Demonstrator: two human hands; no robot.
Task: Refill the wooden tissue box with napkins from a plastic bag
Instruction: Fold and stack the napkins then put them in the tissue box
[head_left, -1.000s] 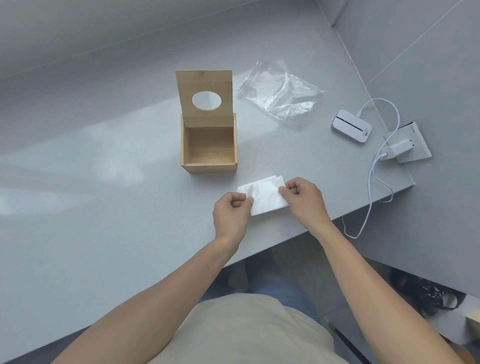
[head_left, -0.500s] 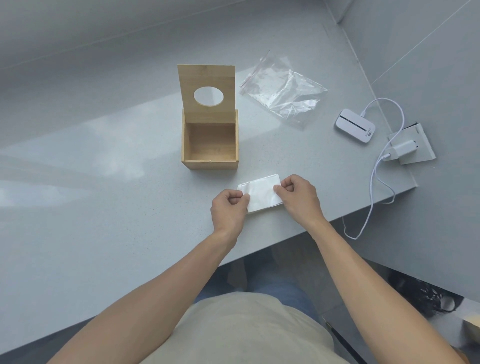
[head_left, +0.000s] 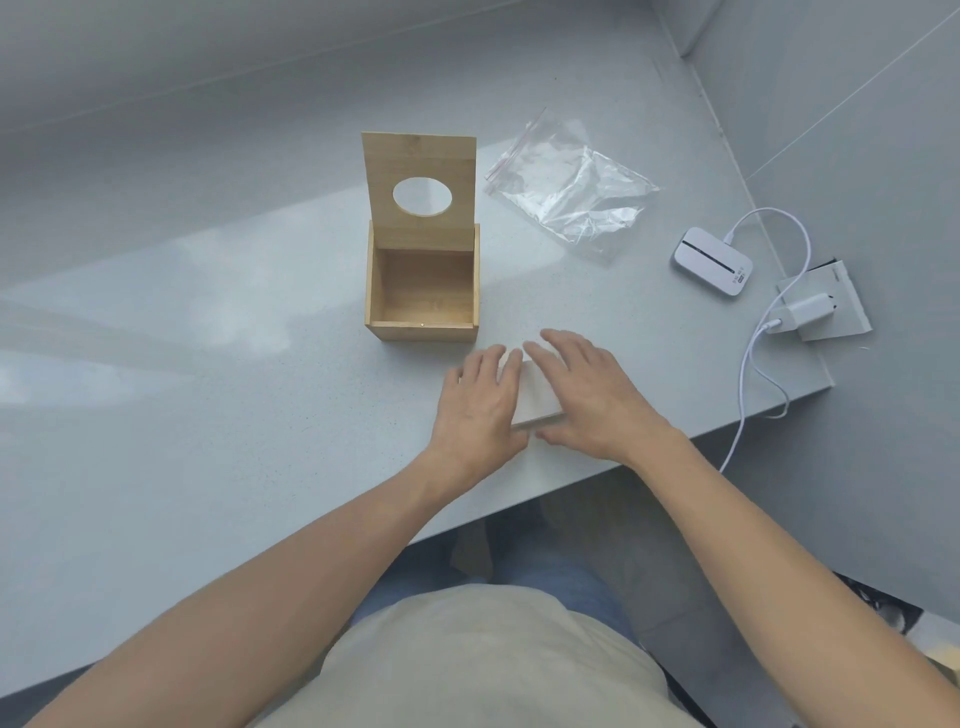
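Observation:
The wooden tissue box (head_left: 422, 332) stands on the grey counter with its lid, which has an oval hole, hinged upright; the inside looks bare. A white stack of napkins (head_left: 535, 397) lies flat on the counter just in front of the box. My left hand (head_left: 480, 400) and my right hand (head_left: 584, 392) both rest palm-down on the stack with fingers spread, covering most of it. The clear plastic zip bag (head_left: 569, 184) lies flat to the right of the box and looks to hold nothing.
A white pocket device (head_left: 711, 261) lies at the right with a white cable (head_left: 753, 364) running to a charger plug (head_left: 802, 314) on a wall socket. The counter's front edge (head_left: 519, 501) runs just below my wrists.
Both hands have let go of the napkin stack's ends and now lie flat and spread on top of it. The stack sits flat on the counter.

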